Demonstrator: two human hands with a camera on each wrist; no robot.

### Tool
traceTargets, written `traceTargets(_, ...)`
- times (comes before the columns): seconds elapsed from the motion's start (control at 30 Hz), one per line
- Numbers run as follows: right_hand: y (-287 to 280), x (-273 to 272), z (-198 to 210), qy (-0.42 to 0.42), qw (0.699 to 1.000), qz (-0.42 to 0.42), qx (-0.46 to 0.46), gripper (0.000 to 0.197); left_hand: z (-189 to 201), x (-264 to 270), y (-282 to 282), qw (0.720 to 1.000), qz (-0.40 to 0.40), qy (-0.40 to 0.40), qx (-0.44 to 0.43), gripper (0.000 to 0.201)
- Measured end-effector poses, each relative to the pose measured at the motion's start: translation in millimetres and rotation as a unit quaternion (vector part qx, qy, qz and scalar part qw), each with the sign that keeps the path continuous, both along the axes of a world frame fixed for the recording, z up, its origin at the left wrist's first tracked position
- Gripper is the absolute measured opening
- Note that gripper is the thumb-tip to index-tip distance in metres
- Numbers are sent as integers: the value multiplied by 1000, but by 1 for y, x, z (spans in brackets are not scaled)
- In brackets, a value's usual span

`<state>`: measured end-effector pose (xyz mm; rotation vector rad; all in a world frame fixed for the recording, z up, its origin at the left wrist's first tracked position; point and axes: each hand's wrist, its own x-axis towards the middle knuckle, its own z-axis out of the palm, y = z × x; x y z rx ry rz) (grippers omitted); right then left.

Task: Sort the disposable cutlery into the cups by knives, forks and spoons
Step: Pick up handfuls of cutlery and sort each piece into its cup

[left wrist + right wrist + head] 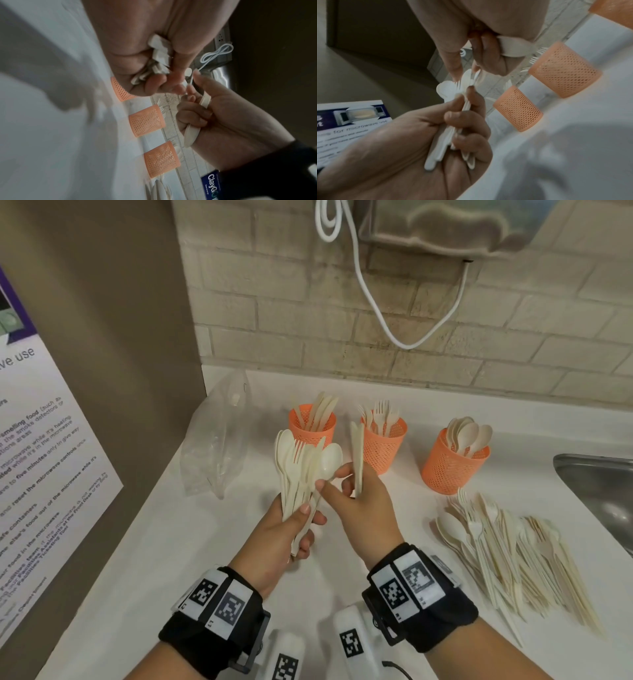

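Where print can be read at all, it sits on the poster (51, 446) fixed to the brown panel at the left, with "five minutes", "microwave" and "smelling food" legible in the head view and a microwave picture above "for microwave use" in the right wrist view; the left wrist view alone shows a blue label (211, 185) reading "ClayG", cut off by the wrist strap. The left hand (284, 529) is closed round the handles of a fanned bunch of cutlery (301, 470), spoons and forks mixed, held above the white bench (137, 559). The right hand (363, 508) keeps a knife (357, 457) clamped upright under its curled fingers while thumb and forefinger nip the rightmost spoon (330, 460) of the bunch. Beyond the hands stand three orange mesh cups: the knife cup (311, 426) at the left, the fork cup (383, 443) in the middle, partly behind the raised knife, and the spoon cup (452, 463) at the right. A loose pile of cutlery (507, 549) lies near right on the bench, just beside a steel sink (603, 491). A clear plastic bag (219, 436) slumps at the far left, and a white cable (394, 313) loops down the brick wall. Only the left wrist view shows a power strip (221, 37) on that wall.
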<state>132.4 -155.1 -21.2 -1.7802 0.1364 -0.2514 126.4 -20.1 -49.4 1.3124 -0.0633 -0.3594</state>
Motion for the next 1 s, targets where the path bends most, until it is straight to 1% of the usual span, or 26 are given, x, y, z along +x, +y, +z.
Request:
traceTargets(0.07, 4, -2, 0, -2, 999, 34, 7, 24, 1, 0, -1, 1000, -9, -19, 13, 20)
traceTargets(0.1, 6, -1, 0, -1, 999, 36, 3, 25, 2, -1, -1, 999, -10, -26, 16, 19)
traceTargets(0.23, 7, 6, -2, -7, 1000, 20, -5, 26, 0, 1, -2, 999, -9, -45, 25, 16)
traceTargets(0.33, 8, 6, -4, -9, 999, 12, -51, 24, -4, 4, -4, 997, -5, -60, 48, 19)
traceTargets(0.47, 9, 11, -5, 7, 999, 1, -41, 14, -7, 4, -5, 996, -14, -67, 64, 25)
traceTargets(0.57, 10, 11, -5, 25, 999, -2, -25, 12, -10, 5, -6, 996, -25, -64, 65, 30)
traceTargets(0.63, 10, 10, -5, 36, 999, 0, -9, 13, -10, 4, -6, 995, -34, -67, 72, 35)
traceTargets(0.73, 9, 9, -6, 56, 998, 8, 25, 10, -10, 4, -5, 996, -9, -51, 67, 27)
traceTargets(0.8, 8, 7, -3, 62, 995, 17, 73, 3, -10, 5, -3, 997, 4, -40, 61, 25)
traceTargets(0.87, 9, 5, -1, 57, 989, 14, 133, 7, -10, 7, -2, 997, 14, -35, 66, 27)
traceTargets(0.93, 8, 5, 0, 39, 985, -19, 168, 10, -9, 8, -3, 994, 28, -44, 98, 30)
traceTargets(1.0, 6, 6, 0, 18, 981, -57, 186, 11, -9, 6, -4, 985, 31, -74, 154, 33)
